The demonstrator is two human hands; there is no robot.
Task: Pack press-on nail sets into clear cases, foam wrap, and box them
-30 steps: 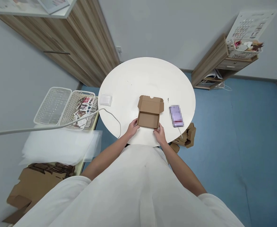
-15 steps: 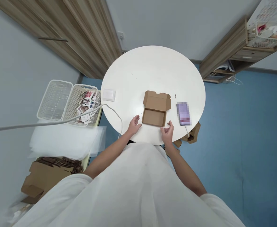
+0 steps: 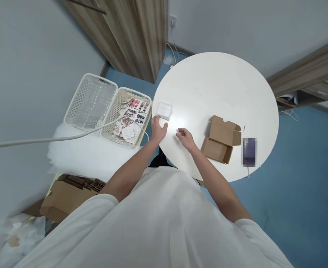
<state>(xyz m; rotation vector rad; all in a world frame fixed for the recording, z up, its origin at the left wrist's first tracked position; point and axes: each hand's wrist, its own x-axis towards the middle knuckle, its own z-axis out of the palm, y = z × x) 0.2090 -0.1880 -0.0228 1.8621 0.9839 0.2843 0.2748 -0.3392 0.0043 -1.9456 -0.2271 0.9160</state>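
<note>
On the left part of the round white table [image 3: 208, 82] lies a small, flat, whitish rectangular packet [image 3: 164, 110]. My left hand [image 3: 158, 129] is just below the packet's near edge, fingers apart; whether a fingertip touches it I cannot tell. My right hand [image 3: 185, 139] is held over the table a little to the right, empty, with its fingers loosely stretched toward the left hand. Right of it an open brown cardboard box [image 3: 218, 150] stands with its lid folded back, and its inside looks bare.
A phone-like blurred object [image 3: 249, 152] lies at the table's right with a cable. To the left stand a basket of printed cards [image 3: 129, 123], a basket of clear plastic pieces [image 3: 92, 100], white sheets [image 3: 77, 149] and folded cardboard boxes [image 3: 66, 197]. A white cable [image 3: 54, 139] crosses the left side.
My view has turned left, so the table appears farther right. Both hands have left the sides of the cardboard box and moved left, the left one to the white packet.
</note>
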